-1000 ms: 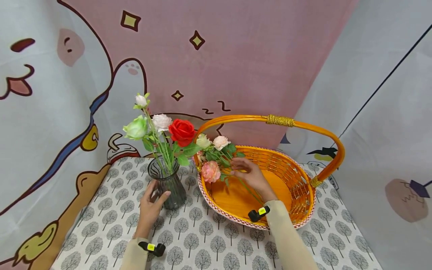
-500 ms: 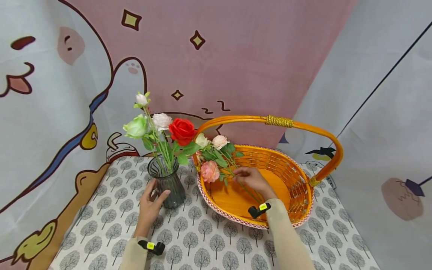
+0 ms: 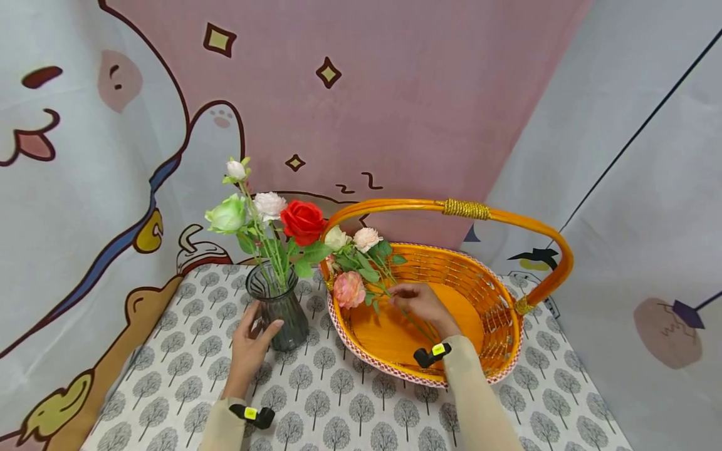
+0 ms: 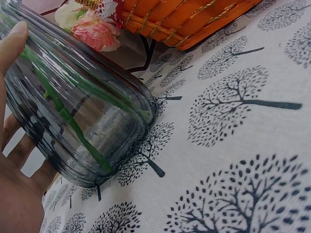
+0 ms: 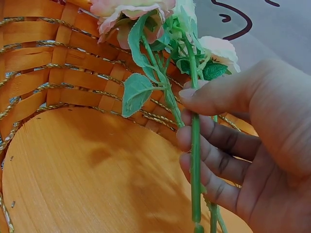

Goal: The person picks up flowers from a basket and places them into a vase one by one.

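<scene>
My left hand (image 3: 248,354) grips the side of a grey ribbed glass vase (image 3: 290,326), thumb in front and fingers behind. In the vase stand a red rose (image 3: 303,222), a pale green rose (image 3: 227,215) and white blooms. Over the orange wicker basket (image 3: 366,360), my right hand (image 3: 422,304) pinches a green flower stem (image 5: 195,160) between thumb and fingers. More stems lie beside it. Their heads, a pink peony-like flower (image 3: 350,289), a cream one (image 3: 336,238) and a pale pink one (image 3: 368,239), lean on the basket's left side. Which head the pinched stem bears, I cannot tell.
An arched basket handle (image 3: 519,216) with gold wrapping rises over the basket. The table wears a white cloth (image 3: 316,401) printed with grey trees. Behind hangs a pink cartoon curtain (image 3: 429,100), with pale curtains at both sides.
My right hand has lowered slightly and its fingers have closed on a stem in the basket. The left hand stays on the vase.
</scene>
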`<act>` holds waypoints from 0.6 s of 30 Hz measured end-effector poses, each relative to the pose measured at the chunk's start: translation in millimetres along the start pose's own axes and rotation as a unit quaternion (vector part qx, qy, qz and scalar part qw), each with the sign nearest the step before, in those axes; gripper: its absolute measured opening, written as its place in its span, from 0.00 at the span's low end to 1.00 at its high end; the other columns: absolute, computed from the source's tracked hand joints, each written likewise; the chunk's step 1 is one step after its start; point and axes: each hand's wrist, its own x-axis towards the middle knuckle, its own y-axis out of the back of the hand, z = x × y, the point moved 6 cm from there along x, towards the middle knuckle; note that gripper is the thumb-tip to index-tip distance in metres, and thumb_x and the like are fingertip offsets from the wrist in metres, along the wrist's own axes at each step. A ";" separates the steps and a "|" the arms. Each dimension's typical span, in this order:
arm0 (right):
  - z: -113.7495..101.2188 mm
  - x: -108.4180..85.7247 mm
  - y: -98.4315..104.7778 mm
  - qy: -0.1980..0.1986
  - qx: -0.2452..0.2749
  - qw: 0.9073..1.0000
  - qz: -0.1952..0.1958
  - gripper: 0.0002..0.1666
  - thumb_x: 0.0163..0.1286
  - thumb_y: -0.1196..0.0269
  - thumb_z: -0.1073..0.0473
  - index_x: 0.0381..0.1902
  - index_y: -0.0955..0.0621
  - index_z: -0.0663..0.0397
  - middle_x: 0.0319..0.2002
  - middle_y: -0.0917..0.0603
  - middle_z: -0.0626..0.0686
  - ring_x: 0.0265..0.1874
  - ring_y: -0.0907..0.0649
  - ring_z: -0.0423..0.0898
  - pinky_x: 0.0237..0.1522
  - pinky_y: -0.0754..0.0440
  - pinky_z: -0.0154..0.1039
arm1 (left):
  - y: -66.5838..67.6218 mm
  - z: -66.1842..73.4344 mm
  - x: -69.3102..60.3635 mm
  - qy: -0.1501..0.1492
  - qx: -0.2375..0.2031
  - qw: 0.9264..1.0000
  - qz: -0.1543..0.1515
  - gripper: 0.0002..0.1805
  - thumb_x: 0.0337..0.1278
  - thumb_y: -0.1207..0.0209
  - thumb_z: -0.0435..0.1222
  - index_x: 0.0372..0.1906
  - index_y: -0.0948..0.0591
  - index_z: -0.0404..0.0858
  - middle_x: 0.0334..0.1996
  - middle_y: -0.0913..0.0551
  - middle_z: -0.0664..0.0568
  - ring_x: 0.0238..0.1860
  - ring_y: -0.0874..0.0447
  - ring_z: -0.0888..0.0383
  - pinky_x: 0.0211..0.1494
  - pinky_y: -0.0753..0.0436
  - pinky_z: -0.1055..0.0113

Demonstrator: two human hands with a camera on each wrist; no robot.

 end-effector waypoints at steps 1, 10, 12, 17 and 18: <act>-0.6 -0.5 -0.1 0.001 -0.001 1.000 0.000 0.18 0.75 0.37 0.60 0.60 0.15 0.56 0.50 0.13 0.64 0.44 0.15 0.58 0.40 0.16 0.45 | 0.0 -0.2 0.1 -0.001 0.000 1.000 0.000 0.45 0.64 0.30 0.42 0.81 0.40 0.47 0.82 0.44 0.51 0.82 0.45 0.48 0.83 0.39 0.46; 3.5 2.0 -0.5 -0.004 0.003 1.000 0.023 0.15 0.72 0.33 0.54 0.55 0.12 0.46 0.46 0.12 0.53 0.51 0.16 0.62 0.41 0.17 0.39 | 0.1 0.9 -0.8 -0.002 0.002 1.000 -0.004 0.46 0.64 0.31 0.41 0.82 0.42 0.45 0.82 0.45 0.49 0.81 0.45 0.46 0.83 0.39 0.44; 2.7 1.7 -0.2 -0.004 0.003 1.000 0.024 0.16 0.72 0.33 0.54 0.56 0.13 0.47 0.46 0.12 0.53 0.50 0.16 0.62 0.40 0.18 0.40 | 0.0 1.0 -1.1 0.000 0.004 1.000 -0.005 0.46 0.65 0.31 0.41 0.82 0.42 0.46 0.82 0.46 0.50 0.82 0.46 0.46 0.83 0.39 0.44; -0.3 0.0 2.8 -0.004 0.008 0.999 0.031 0.18 0.74 0.35 0.54 0.60 0.15 0.49 0.50 0.13 0.57 0.48 0.17 0.62 0.35 0.21 0.40 | -0.4 0.9 -1.3 -0.003 0.003 1.000 -0.003 0.45 0.65 0.32 0.40 0.82 0.42 0.45 0.82 0.45 0.50 0.82 0.46 0.47 0.83 0.39 0.45; -1.1 -0.3 3.5 -0.002 0.010 0.999 0.033 0.18 0.75 0.36 0.54 0.60 0.15 0.49 0.50 0.13 0.58 0.46 0.18 0.63 0.34 0.22 0.40 | -0.5 0.6 -1.3 -0.004 0.002 1.000 -0.002 0.45 0.65 0.32 0.40 0.82 0.42 0.46 0.82 0.45 0.50 0.82 0.46 0.47 0.83 0.39 0.45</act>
